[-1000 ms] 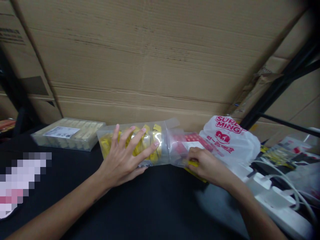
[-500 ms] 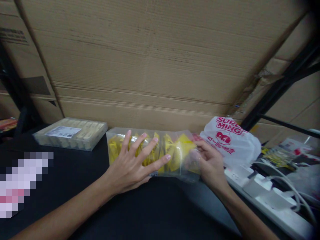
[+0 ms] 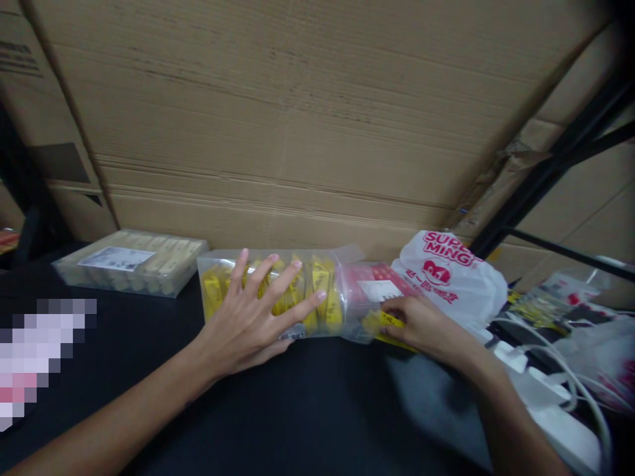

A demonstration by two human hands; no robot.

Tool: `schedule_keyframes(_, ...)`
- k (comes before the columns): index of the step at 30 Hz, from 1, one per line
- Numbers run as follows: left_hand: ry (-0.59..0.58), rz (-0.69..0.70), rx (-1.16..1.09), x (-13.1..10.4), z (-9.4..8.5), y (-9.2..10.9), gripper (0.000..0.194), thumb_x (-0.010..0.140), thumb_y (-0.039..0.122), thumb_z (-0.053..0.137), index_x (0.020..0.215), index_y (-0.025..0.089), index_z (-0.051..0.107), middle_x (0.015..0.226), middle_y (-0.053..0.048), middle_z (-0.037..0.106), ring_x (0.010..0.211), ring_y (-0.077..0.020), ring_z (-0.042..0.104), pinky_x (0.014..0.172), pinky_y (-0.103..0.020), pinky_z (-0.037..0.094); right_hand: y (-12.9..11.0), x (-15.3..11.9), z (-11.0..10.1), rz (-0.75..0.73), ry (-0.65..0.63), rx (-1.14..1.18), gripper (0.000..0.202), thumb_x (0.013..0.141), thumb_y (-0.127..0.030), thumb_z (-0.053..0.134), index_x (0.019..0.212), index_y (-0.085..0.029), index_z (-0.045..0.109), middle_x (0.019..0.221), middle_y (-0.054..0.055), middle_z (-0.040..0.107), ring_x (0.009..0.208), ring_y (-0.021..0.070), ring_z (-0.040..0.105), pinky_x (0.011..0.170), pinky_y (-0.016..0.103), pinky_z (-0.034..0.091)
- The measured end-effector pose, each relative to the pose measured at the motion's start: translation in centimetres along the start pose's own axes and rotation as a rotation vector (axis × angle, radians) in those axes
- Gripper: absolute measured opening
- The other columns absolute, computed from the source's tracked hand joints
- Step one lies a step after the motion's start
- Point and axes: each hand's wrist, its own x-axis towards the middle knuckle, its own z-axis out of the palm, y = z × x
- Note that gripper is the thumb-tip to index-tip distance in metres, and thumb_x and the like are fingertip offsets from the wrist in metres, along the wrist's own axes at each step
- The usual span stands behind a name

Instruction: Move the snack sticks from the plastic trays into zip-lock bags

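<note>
A clear plastic box (image 3: pixel 342 317) lies on the black surface, holding a row of small yellow packets (image 3: pixel 321 297). My left hand (image 3: pixel 253 311) rests across the box with its fingers spread, and its thumb is low along the front. At the box's right end, my right hand (image 3: pixel 421 320) has its fingers closed on a yellow packet (image 3: pixel 391 319). That packet is partly covered by my fingers. Just behind my right hand is a red package (image 3: pixel 357 274) with a white label, seen partly through clear plastic.
To the left sits a clear tray of pale wrapped pieces (image 3: pixel 163 264) with a label. A white printed bag (image 3: pixel 451 277) stands at right, near a white power strip (image 3: pixel 570 430) with cables. Cardboard (image 3: pixel 297 132) closes off the back; a black frame bar (image 3: pixel 560 158) slants at right.
My right hand has shifted right and down from the box's end and now shows a yellow packet in its fingers. The red package has come into view. My left hand stays on the box.
</note>
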Motion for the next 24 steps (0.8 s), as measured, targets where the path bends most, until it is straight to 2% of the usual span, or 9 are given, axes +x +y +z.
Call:
schedule_keyframes(3,0.010,-0.001,0.001,0.0,0.1,0.0,0.090,0.082,0.043,0.081,0.159,0.036,0.035,0.160,-0.017,0.039,0.146,-0.0482,0.035,0.116,-0.079,0.016,0.2,-0.3,-0.3,0.025,0.103,0.222,0.011,0.080,-0.030,0.074,0.088,-0.022,0.073,0.076,0.003,0.074,0.066,0.0205,0.066,0.061,0.032,0.052)
schedule_keyframes(7,0.033,0.029,0.009,-0.1,0.3,0.0,0.088,0.083,0.044,0.079,0.159,0.034,0.035,0.159,-0.019,0.039,0.144,-0.0489,0.036,0.115,-0.080,0.018,-0.2,-0.4,-0.4,0.034,0.508,0.843,0.037,0.081,-0.033,0.081,0.114,-0.027,0.066,0.103,0.004,0.076,0.090,0.0223,0.073,0.077,0.033,0.060)
schedule_keyframes(9,0.046,0.047,0.011,-0.2,0.3,0.1,0.087,0.083,0.044,0.079,0.158,0.034,0.036,0.159,-0.019,0.040,0.144,-0.0488,0.037,0.115,-0.080,0.018,-0.6,-0.2,0.1,-0.013,0.616,1.046,0.043,0.081,-0.027,0.083,0.118,-0.031,0.063,0.108,0.002,0.075,0.097,0.0203,0.073,0.085,0.033,0.060)
schedule_keyframes(11,0.063,0.058,0.009,-0.2,0.3,0.1,0.088,0.082,0.044,0.079,0.158,0.033,0.036,0.158,-0.019,0.040,0.143,-0.0487,0.037,0.114,-0.080,0.019,-1.2,0.1,0.9,-0.073,0.572,1.134,0.041,0.079,-0.024,0.083,0.115,-0.032,0.065,0.109,0.002,0.075,0.098,0.0192,0.072,0.087,0.031,0.060)
schedule_keyframes(14,0.096,0.067,-0.004,-0.2,0.3,0.1,0.089,0.081,0.046,0.081,0.157,0.033,0.037,0.158,-0.019,0.040,0.144,-0.0487,0.037,0.114,-0.080,0.020,-2.7,0.6,2.1,-0.165,0.359,1.161,0.035,0.079,-0.025,0.083,0.112,-0.030,0.070,0.119,0.005,0.073,0.102,0.0225,0.073,0.084,0.033,0.062)
schedule_keyframes(16,0.109,0.080,-0.016,-0.3,0.4,0.1,0.087,0.081,0.045,0.080,0.157,0.033,0.038,0.157,-0.019,0.040,0.144,-0.0489,0.036,0.114,-0.080,0.020,-3.8,0.7,2.9,-0.178,0.278,1.155,0.038,0.082,-0.028,0.080,0.119,-0.029,0.070,0.124,0.008,0.073,0.105,0.0251,0.073,0.086,0.037,0.062)
schedule_keyframes(20,0.144,0.128,-0.029,-0.6,0.9,0.3,0.078,0.085,0.038,0.076,0.155,0.033,0.042,0.155,-0.019,0.042,0.144,-0.0486,0.036,0.112,-0.081,0.023,-5.7,0.7,4.1,-0.072,0.394,1.101,0.056,0.081,-0.029,0.081,0.134,-0.031,0.062,0.121,0.007,0.074,0.101,0.0253,0.075,0.087,0.040,0.063)
schedule_keyframes(22,0.173,0.134,-0.037,-0.6,1.1,0.5,0.074,0.087,0.036,0.075,0.154,0.034,0.043,0.154,-0.018,0.043,0.144,-0.0483,0.036,0.112,-0.081,0.024,-6.3,0.6,4.3,-0.045,0.505,1.076,0.050,0.077,-0.027,0.084,0.122,-0.030,0.064,0.112,0.005,0.076,0.093,0.0232,0.076,0.079,0.036,0.064)
schedule_keyframes(24,0.185,0.123,-0.043,-0.6,1.0,0.6,0.074,0.087,0.037,0.075,0.154,0.034,0.044,0.154,-0.018,0.043,0.144,-0.0483,0.036,0.112,-0.081,0.023,-6.7,0.4,4.2,-0.062,0.567,1.030,0.031,0.079,-0.027,0.082,0.105,-0.028,0.067,0.100,0.003,0.077,0.086,0.0214,0.076,0.072,0.032,0.063)
